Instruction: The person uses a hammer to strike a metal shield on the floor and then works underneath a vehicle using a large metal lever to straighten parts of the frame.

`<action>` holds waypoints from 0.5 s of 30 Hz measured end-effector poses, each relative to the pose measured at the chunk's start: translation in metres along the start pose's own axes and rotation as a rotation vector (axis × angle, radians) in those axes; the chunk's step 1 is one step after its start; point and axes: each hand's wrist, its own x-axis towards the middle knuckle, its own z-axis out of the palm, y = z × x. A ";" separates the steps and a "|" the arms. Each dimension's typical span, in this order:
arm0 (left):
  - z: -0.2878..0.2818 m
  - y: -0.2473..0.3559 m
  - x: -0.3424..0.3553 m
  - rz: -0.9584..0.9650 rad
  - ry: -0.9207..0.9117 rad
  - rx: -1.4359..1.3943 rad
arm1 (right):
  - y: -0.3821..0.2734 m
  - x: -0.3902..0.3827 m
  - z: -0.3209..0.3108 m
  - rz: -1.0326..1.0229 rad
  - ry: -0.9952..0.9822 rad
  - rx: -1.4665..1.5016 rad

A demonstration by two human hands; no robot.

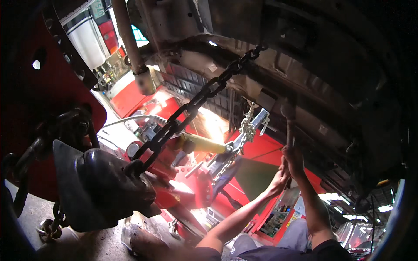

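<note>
Both my hands are wrapped round the handle of a long hammer (290, 132), held upright in front of me. My right hand (294, 161) grips higher, and my left hand (279, 179) is closed just below and beside it. The hammer's head is up against or close to the dark metal underside (313, 87) of a vehicle; whether it touches I cannot tell. To the left, a heavy dark chain (191, 106) runs taut and slanting from that metal down to a black block-shaped fitting (104, 182).
A lighter chain (246, 130) hangs by a blue bar (259, 118). A yellow cylinder (202, 143) lies across the middle among red machine parts. At left stands a red plate with holes (39, 87); a metal post (130, 39) comes down at upper left.
</note>
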 end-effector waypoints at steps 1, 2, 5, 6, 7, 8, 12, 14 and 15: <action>0.003 -0.010 0.004 -0.008 -0.087 0.034 | 0.000 -0.004 -0.008 0.006 0.002 -0.008; 0.006 -0.014 0.011 -0.012 -0.175 0.076 | 0.002 -0.006 -0.019 -0.011 0.050 -0.079; -0.016 0.009 0.016 -0.027 -0.237 0.518 | 0.019 -0.014 -0.050 -0.027 0.141 -0.240; -0.020 0.033 0.014 -0.027 -0.085 0.398 | 0.026 -0.016 -0.060 -0.076 0.174 -0.356; -0.029 0.042 0.018 -0.014 0.044 0.135 | 0.026 -0.014 -0.058 -0.145 0.197 -0.471; -0.019 0.056 0.020 0.100 0.095 0.128 | 0.030 -0.016 -0.060 -0.432 0.274 -0.578; 0.028 0.074 0.026 0.190 0.362 0.114 | 0.023 -0.017 -0.042 -0.289 0.120 -0.799; 0.005 0.069 0.039 0.202 0.521 0.103 | 0.017 -0.021 -0.014 -0.355 0.052 -0.938; -0.005 0.066 0.044 0.211 0.673 0.090 | 0.013 -0.024 0.002 -0.495 0.038 -1.029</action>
